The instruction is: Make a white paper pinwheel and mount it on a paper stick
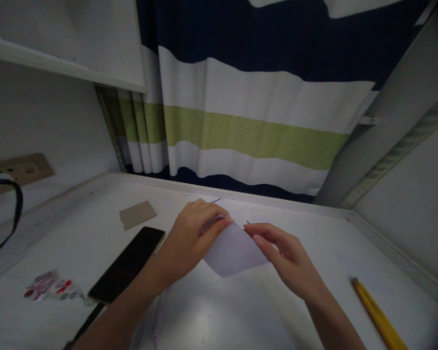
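A folded-looking piece of white paper (233,250) is held up above the desk, tilted, with one corner pointing down. My left hand (193,231) pinches its upper left edge between thumb and fingers. At the paper's right edge, my right hand (286,255) is closed, thumb against fingers. A thin dark tip (248,222) sticks out past the right fingertips; the rest of that slim thing is hidden, so its kind is unclear. Whether the right thumb also touches the paper I cannot tell. Below lies a pale, shiny sheet (204,321).
Left of my hands lie a black phone (127,265), a grey-brown card (137,215) and a small charm-like bundle (53,287). A yellow cutter-like tool (377,313) rests at right. Behind hangs a striped curtain (251,131); a shelf (65,68) overhangs the left side.
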Demonstrator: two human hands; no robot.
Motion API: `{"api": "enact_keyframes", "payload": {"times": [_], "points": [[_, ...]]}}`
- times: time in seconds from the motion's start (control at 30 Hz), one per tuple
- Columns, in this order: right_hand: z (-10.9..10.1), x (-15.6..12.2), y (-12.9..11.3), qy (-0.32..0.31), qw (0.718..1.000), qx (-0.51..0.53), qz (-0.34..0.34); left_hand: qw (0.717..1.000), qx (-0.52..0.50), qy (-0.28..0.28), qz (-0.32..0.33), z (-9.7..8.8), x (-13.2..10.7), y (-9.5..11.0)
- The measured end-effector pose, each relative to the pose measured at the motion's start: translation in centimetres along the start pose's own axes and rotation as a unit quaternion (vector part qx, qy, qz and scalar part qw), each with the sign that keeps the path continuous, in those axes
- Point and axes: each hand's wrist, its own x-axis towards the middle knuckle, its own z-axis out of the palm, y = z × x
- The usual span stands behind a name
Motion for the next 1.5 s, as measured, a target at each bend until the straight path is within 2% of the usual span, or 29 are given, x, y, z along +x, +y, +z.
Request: {"api": "enact_keyframes", "payload": {"times": [0.13,0.23,0.3,0.47,0.67,0.9,1.17,1.27,1.37,1.43,1.5], "points": [[0.0,-0.4,-0.2,0.003,1.000,0.026,0.008,0.999,-0.022,-0.009,-0.022,1.3,0.0,0.0],[0.0,-0.4,0.0,0.014,0.999,-0.029,-0.006,0.999,-0.023,-0.015,-0.020,1.6,-0.1,-0.1],[0.0,-0.4,0.1,0.017,0.995,-0.092,-0.019,0.999,0.000,-0.043,0.006,1.9,-0.2,-0.2],[0.3,-0.5,0.1,-0.042,0.969,-0.241,-0.032,0.981,0.095,-0.148,0.087,3.0,-0.2,-0.1],[0.9,-0.6,0.4,-0.021,0.950,-0.308,-0.054,0.964,0.150,-0.186,0.116,3.3,0.0,0.0],[0.3,-0.7,0.2,-0.018,0.956,-0.280,-0.087,0.964,0.144,-0.181,0.133,2.5,0.0,0.0],[-2.1,-0.9,-0.3,0.011,0.967,-0.250,-0.052,0.967,0.146,-0.155,0.137,1.5,0.5,-0.5],[-3.3,-1.1,-0.1,0.044,0.968,-0.241,-0.046,0.967,0.177,-0.128,0.134,0.7,0.8,-1.8],[-4.2,-1.2,0.0,0.097,0.968,-0.228,-0.039,0.968,0.216,-0.071,0.108,0.2,0.9,-2.8],[-4.2,-1.2,-0.1,0.088,0.973,-0.212,-0.035,0.977,0.185,-0.042,0.098,0.5,0.8,-2.5],[-3.6,-1.1,-0.4,0.050,0.979,-0.194,-0.040,0.988,0.114,-0.047,0.093,1.4,0.5,-1.5]]}}
